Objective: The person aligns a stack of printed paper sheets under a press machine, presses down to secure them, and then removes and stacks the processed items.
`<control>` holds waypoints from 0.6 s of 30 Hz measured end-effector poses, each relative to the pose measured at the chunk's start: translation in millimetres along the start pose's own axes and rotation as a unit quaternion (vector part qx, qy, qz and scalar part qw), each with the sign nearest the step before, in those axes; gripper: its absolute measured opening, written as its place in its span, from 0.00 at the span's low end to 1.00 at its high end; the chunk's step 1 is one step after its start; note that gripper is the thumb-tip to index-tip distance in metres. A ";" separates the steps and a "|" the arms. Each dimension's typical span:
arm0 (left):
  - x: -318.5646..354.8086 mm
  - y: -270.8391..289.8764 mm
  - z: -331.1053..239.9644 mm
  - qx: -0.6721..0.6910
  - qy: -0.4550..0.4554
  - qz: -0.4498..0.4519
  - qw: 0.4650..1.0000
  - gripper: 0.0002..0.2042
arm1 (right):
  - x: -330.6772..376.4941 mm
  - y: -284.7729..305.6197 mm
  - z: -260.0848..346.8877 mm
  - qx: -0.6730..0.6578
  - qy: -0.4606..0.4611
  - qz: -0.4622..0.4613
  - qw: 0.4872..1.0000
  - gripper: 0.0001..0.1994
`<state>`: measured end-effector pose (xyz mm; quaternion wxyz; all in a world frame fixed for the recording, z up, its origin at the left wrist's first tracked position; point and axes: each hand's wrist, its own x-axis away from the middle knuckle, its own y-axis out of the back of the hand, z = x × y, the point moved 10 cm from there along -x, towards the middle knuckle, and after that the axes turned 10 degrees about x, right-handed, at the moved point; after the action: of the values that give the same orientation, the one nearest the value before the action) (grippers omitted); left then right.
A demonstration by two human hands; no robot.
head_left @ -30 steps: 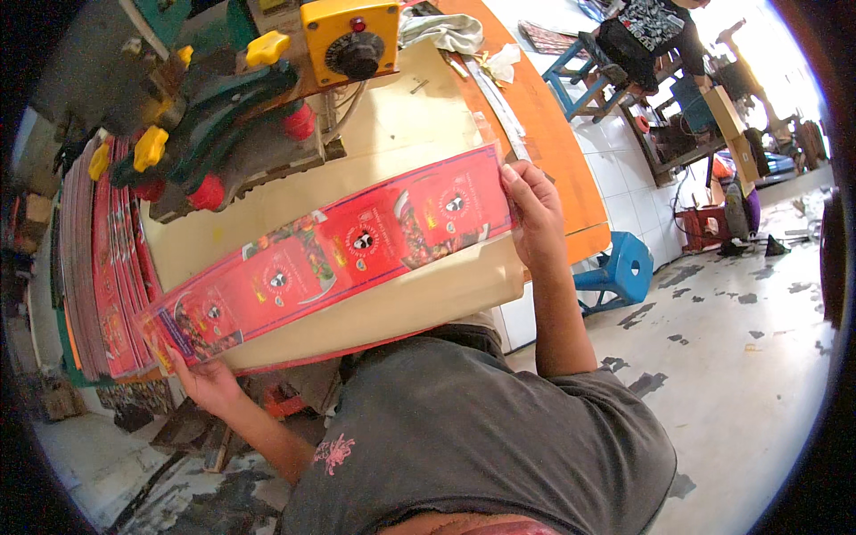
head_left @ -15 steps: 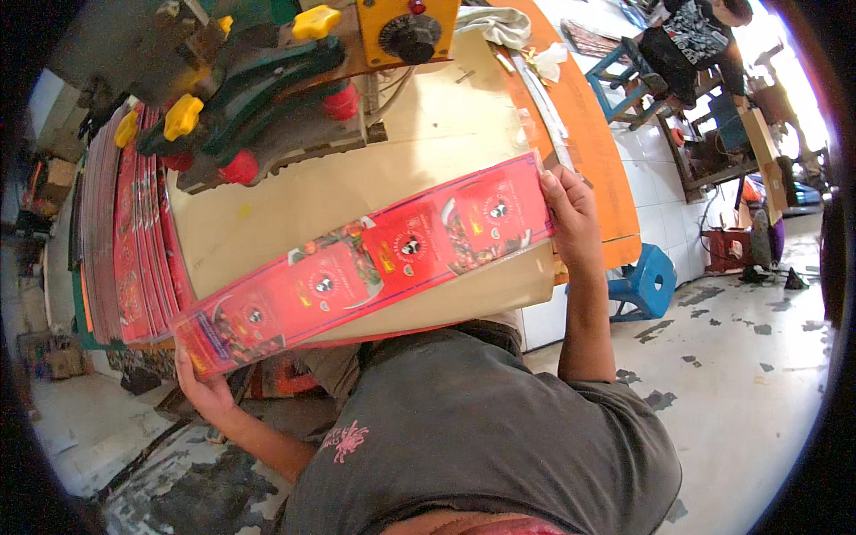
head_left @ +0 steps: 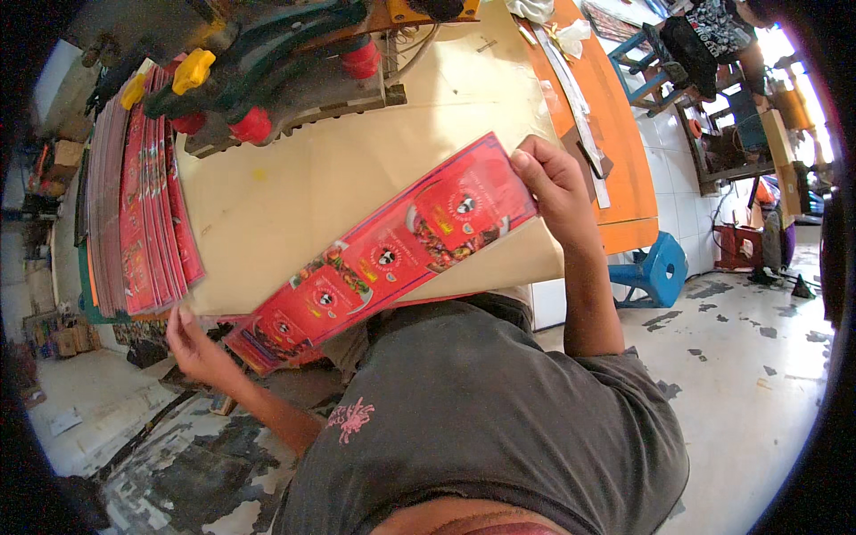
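Note:
A long red printed plastic strip (head_left: 388, 256) slants over the front of the table, repeating white bowls of food along it. My right hand (head_left: 555, 183) grips its upper right end, thumb on top. The strip's lower left end lies beyond the table's front edge, over my lap, apart from my left hand. My left hand (head_left: 192, 348) has its fingers stretched up at the near end of a stack of similar red strips (head_left: 150, 214); whether they touch the stack is unclear. No strip shows in that hand.
A dark machine (head_left: 294, 76) with red and yellow knobs stands at the back of the cream-covered table (head_left: 357, 169). A metal ruler (head_left: 571, 80) lies along the orange right side. Blue stool (head_left: 658, 270) stands right; another person (head_left: 709, 40) sits at far right.
My left hand has let go of the strip's left end and is at the stack's near end. The strip has tilted more steeply, its left end shifting right, while my right hand still holds it.

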<state>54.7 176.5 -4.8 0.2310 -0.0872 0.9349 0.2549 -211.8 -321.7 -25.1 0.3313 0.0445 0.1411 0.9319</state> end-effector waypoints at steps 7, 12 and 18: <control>75.9 -164.5 -146.8 0.205 -0.083 0.394 0.892 0.16 | -2.9 -37.5 26.8 0.012 0.052 0.093 0.994 0.14; 115.7 -218.4 -181.8 0.228 0.028 0.527 0.818 0.12 | -2.0 -56.4 34.3 -0.026 0.027 0.141 0.989 0.13; 96.9 -223.0 -184.0 0.290 0.039 0.471 0.832 0.12 | 0.6 -42.3 26.6 -0.160 0.022 0.137 0.977 0.14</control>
<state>-39.0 -113.6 -7.8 0.0612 0.4246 0.9021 0.0460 -181.9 -283.8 -12.1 0.2004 -0.0109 -0.0105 0.9796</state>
